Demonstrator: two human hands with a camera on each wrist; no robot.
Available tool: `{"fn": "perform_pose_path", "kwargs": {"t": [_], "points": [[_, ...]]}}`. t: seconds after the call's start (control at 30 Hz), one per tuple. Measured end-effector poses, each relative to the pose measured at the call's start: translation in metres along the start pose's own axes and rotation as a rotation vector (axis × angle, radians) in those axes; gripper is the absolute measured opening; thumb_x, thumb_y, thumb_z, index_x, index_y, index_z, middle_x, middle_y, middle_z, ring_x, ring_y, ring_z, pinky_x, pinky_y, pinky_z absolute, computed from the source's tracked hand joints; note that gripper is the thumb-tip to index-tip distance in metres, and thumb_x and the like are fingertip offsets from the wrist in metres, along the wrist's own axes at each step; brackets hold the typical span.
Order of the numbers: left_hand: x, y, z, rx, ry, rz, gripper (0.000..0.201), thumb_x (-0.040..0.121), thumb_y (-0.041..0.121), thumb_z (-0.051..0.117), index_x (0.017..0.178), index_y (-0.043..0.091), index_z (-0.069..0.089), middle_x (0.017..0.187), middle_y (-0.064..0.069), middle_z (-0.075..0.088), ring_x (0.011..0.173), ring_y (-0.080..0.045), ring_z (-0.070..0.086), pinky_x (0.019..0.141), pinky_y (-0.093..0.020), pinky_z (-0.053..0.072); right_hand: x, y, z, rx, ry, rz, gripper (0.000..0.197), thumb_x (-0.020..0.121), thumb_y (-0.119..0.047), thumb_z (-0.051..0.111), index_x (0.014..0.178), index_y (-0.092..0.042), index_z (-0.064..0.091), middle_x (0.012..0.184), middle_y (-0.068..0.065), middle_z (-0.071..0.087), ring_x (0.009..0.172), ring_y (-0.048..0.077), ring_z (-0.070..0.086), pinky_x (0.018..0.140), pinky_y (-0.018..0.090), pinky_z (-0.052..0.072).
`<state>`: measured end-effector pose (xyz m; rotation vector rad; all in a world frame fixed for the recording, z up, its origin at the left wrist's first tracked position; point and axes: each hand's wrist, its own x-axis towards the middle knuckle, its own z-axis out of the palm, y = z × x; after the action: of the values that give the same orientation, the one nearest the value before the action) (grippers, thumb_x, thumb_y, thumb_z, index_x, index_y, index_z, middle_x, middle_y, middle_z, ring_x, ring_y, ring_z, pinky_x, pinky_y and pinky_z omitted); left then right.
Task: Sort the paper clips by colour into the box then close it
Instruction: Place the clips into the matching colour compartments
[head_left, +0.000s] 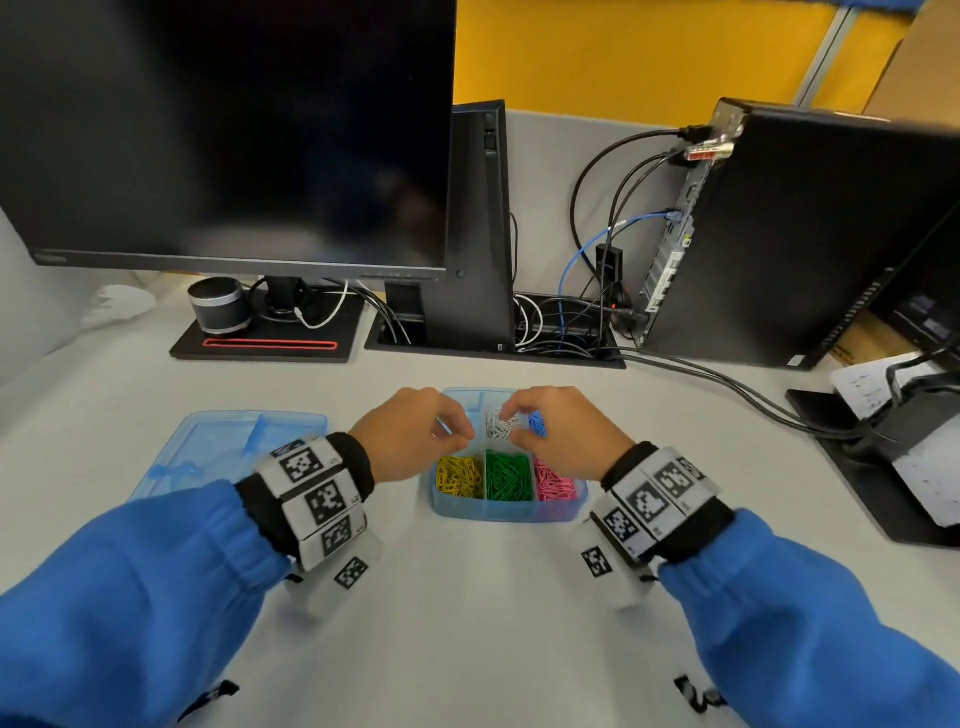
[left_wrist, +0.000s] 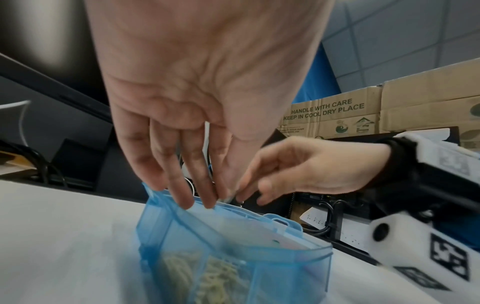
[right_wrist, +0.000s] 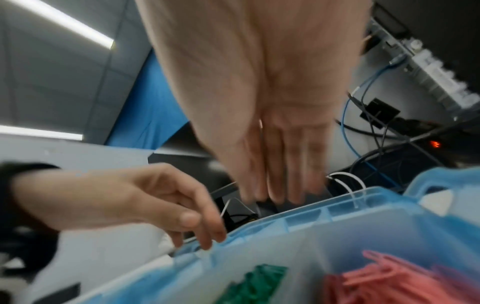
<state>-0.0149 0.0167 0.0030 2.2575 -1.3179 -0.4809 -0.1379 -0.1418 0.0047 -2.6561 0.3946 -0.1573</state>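
A translucent blue box (head_left: 506, 513) stands open on the table. Its front row holds yellow clips (head_left: 457, 478), green clips (head_left: 509, 475) and pink clips (head_left: 556, 480). Behind them lie white clips (head_left: 496, 423) and blue clips (head_left: 537, 423). Both hands hover over the back row. My left hand (head_left: 460, 441) pinches a thin white clip (right_wrist: 224, 207) between thumb and fingertip. My right hand (head_left: 514, 428) has its fingertips curled into the white pile and pinches a clip there. The back left compartment is hidden under the left hand. The right wrist view is blurred.
The blue lid (head_left: 218, 447) lies flat to the left of the box. A monitor (head_left: 228, 130) on a stand, a small speaker (head_left: 218, 306), a computer tower (head_left: 810, 234) and trailing cables (head_left: 727, 384) fill the back and right of the table.
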Motion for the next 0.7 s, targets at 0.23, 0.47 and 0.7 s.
{"fn": "perform_pose_path", "kwargs": {"t": [0.23, 0.47, 0.7], "points": [[-0.004, 0.000, -0.005, 0.105, 0.071, -0.019, 0.012, 0.093, 0.027, 0.060, 0.102, 0.030, 0.069, 0.109, 0.009, 0.061, 0.096, -0.010, 0.058, 0.081, -0.029, 0.048, -0.025, 0.015, -0.005, -0.023, -0.031, 0.036, 0.018, 0.092, -0.024, 0.061, 0.108, -0.020, 0.066, 0.120, 0.003, 0.059, 0.113, 0.017, 0.052, 0.098, 0.029, 0.040], [-0.019, -0.016, -0.024, 0.261, 0.059, -0.138, 0.028, 0.090, 0.035, 0.062, 0.118, 0.032, 0.059, 0.114, 0.011, 0.056, 0.093, -0.008, 0.052, 0.082, -0.026, 0.044, -0.061, 0.050, -0.011, -0.039, 0.078, 0.160, 0.035, 0.089, -0.028, 0.065, 0.122, -0.026, 0.056, 0.122, -0.002, 0.053, 0.107, 0.011, 0.052, 0.085, 0.019, 0.037], [-0.041, -0.056, -0.045, 0.429, -0.102, -0.404, 0.063, 0.085, 0.054, 0.061, 0.139, 0.030, 0.040, 0.132, -0.004, 0.043, 0.122, -0.024, 0.044, 0.101, -0.038, 0.040, -0.069, 0.060, -0.010, -0.016, 0.021, 0.220, 0.041, 0.090, -0.025, 0.064, 0.128, -0.023, 0.051, 0.121, -0.004, 0.056, 0.099, 0.009, 0.056, 0.082, 0.021, 0.045]]}}
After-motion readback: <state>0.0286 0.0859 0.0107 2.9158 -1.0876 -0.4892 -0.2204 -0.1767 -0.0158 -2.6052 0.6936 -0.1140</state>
